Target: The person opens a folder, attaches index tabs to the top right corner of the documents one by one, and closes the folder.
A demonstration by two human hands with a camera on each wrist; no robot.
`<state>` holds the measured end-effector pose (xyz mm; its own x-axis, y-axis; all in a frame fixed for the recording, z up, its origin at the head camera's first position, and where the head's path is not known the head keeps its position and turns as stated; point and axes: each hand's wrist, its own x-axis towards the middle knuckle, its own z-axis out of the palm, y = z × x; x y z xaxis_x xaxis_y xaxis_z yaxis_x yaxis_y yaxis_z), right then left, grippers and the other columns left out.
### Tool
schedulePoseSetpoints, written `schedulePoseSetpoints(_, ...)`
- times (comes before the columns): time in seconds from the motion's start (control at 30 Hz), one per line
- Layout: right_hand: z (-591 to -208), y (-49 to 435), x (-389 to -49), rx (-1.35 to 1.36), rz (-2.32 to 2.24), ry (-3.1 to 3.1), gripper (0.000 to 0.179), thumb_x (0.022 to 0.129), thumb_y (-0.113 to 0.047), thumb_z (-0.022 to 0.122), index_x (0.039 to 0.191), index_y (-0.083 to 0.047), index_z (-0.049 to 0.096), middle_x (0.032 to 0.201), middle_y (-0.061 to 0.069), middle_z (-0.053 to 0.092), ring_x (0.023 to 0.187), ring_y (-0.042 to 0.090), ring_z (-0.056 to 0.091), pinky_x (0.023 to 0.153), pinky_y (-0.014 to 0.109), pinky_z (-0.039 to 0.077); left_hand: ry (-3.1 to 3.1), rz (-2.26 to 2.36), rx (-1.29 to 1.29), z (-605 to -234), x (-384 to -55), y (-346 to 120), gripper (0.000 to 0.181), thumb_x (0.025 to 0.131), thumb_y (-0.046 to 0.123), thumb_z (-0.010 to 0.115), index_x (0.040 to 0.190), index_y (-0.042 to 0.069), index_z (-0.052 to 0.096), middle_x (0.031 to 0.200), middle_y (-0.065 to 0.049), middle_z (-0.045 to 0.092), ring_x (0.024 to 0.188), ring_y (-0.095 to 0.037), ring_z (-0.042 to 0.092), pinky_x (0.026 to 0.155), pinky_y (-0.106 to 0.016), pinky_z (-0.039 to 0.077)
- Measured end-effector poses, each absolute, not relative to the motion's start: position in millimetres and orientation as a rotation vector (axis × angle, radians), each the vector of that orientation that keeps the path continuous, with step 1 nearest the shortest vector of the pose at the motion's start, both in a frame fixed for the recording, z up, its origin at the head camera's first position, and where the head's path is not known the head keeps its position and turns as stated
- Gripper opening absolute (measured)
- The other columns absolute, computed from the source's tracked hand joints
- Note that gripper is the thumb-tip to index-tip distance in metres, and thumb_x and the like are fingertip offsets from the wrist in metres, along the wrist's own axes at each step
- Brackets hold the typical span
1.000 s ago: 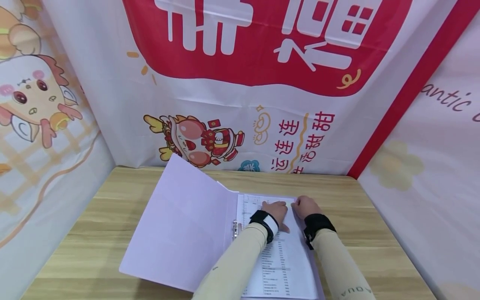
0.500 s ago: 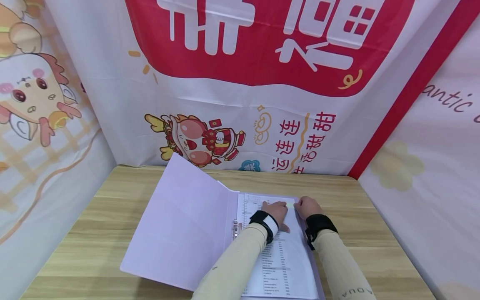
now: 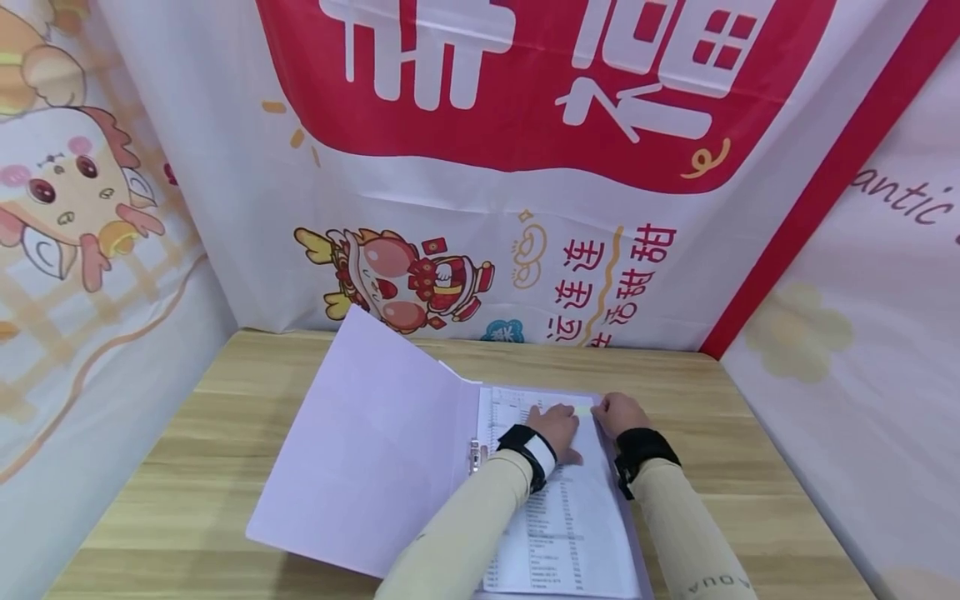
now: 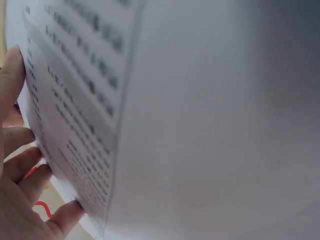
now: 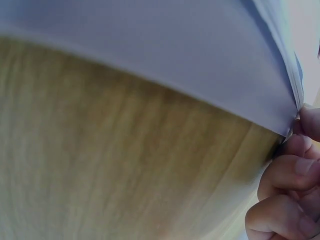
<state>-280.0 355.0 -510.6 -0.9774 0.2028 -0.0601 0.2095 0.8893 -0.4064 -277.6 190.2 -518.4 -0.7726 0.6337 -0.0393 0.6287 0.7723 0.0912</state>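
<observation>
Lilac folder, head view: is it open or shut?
Open: its front cover is swung away to the left, leaving the printed sheets and the metal clip near the spine exposed.

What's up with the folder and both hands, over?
Left hand resting on papers. Right hand pinching at their far right corner. Folder open. Nothing seen in the way.

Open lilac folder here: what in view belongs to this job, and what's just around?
Likely part of the job:
open lilac folder
white printed paper sheets
small silver metal clip

Likely just around:
light wooden table
red and white printed backdrop
black wrist straps, worn
</observation>
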Motion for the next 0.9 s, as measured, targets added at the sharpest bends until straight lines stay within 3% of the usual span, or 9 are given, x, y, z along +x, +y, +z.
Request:
schedulePoseSetpoints(0.27, -506, 361, -274, 0.28, -0.705, 3.003, 0.031, 0.098, -0.021, 0.064, 0.071, -0.009, 0.053, 0.067, 0.002, 0.051, 0.064, 0.02, 0.051, 0.059, 0.031, 0.039, 2.901, 0.092, 1.082, -518, -274, 189, 0.051, 0.087, 0.059, 0.073, 0.123, 0.023, 0.073, 0.13, 0.003, 0.064, 0.125, -0.019, 0.056, 0.103, -0.044, 0.046)
schedulePoseSetpoints(0.5, -493, 367, -267, 0.184, -0.766, 3.031, 0.024, 0.098, -0.023, 0.063, 0.082, -0.004, 0.061, 0.074, 0.004, 0.059, 0.067, 0.021, 0.054, 0.06, 0.032, 0.042, 2.923, 0.107, 1.127, -505, -268, 182, 0.045, 0.091, 0.057, 0.07, 0.121, 0.025, 0.074, 0.126, 0.002, 0.066, 0.12, -0.02, 0.059, 0.102, -0.044, 0.046)
schedulePoseSetpoints(0.73, -473, 372, -249, 0.15, -0.869, 2.978, 0.029, 0.104, -0.028, 0.055, 0.09, -0.003, 0.063, 0.077, 0.006, 0.057, 0.069, 0.022, 0.052, 0.059, 0.032, 0.041, 2.917, 0.223, 0.973, -490, -260, 178, 0.053, 0.091, 0.059, 0.067, 0.132, 0.025, 0.068, 0.136, 0.001, 0.062, 0.123, -0.021, 0.059, 0.101, -0.046, 0.047)
schedulePoseSetpoints(0.9, -462, 377, -227, 0.131, -0.94, 2.937, 0.032, 0.106, -0.028, 0.054, 0.095, 0.0, 0.064, 0.077, 0.006, 0.055, 0.071, 0.021, 0.051, 0.06, 0.033, 0.041, 2.88, 0.33, 0.833, -473, -241, 168, 0.058, 0.091, 0.061, 0.067, 0.13, 0.018, 0.068, 0.128, -0.005, 0.064, 0.112, -0.025, 0.064, 0.091, -0.047, 0.054)
